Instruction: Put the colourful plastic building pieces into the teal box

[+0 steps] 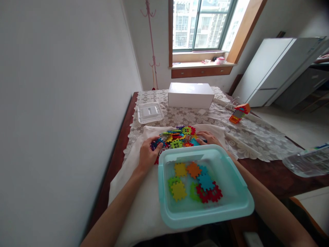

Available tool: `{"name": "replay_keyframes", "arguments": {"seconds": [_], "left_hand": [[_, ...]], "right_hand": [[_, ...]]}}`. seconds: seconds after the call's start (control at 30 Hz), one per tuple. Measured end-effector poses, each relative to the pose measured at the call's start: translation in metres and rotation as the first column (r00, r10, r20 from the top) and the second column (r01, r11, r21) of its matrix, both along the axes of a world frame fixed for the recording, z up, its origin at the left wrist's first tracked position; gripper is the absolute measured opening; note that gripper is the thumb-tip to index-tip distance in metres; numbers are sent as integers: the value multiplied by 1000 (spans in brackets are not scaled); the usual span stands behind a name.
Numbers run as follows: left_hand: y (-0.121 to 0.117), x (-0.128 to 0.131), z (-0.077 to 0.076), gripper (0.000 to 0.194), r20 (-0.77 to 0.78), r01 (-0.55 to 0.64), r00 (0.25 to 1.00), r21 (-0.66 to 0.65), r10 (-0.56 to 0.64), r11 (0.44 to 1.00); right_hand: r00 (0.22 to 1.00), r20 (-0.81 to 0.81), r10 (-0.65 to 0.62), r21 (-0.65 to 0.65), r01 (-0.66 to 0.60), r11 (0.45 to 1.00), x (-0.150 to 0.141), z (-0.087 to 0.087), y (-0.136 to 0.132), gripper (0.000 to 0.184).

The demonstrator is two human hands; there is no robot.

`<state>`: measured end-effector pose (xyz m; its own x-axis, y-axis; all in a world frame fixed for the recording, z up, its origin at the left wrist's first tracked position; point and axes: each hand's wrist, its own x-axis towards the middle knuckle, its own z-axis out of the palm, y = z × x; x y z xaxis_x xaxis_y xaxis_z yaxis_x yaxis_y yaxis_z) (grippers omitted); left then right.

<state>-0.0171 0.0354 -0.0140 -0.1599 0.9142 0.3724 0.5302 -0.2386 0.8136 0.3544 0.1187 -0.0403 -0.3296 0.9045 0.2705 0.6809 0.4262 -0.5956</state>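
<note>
A heap of coloured plastic interlocking building pieces (176, 144) lies on a white cloth behind the tub. At the heap's left side my left hand (149, 152) curls, thumb and fingers on either side of a dark blue building piece (159, 141). My right hand (209, 138) rests against the right side with its fingers stretched over the pieces; its palm side is hidden. Between my forearms stands a pale turquoise tub (232, 206), tilted toward me. Several loose pieces lie in it, among them an orange piece (193, 170) and a red piece (215, 192).
Beyond the heap are a clear plastic lid (150, 112) and a white box (190, 95) on the lace tablecloth (259, 144). An assembled model (239, 113) stands at the right. A clear container (308, 163) sits by the right table edge. A wall (64, 103) runs along the left.
</note>
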Motion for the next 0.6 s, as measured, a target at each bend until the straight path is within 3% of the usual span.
{"name": "replay_keyframes", "arguments": {"seconds": [0.3,0.43,0.5,0.6], "left_hand": [[1,3,-4,24,157,-127,982,103,110,987],[1,4,4,20,279,-180,953,221,115,959],[-1,3,13,28,452,-196,889,248,65,949],[-9,3,33,42,748,-59,658,171,-90,984]], "right_hand": [[996,76,43,-19,-41,999,0,3,-2,45],[993,106,60,-18,-58,998,0,5,0,44],[991,117,64,-19,-62,998,1,4,1,44],[990,127,58,-14,-57,998,2,0,1,47]]}}
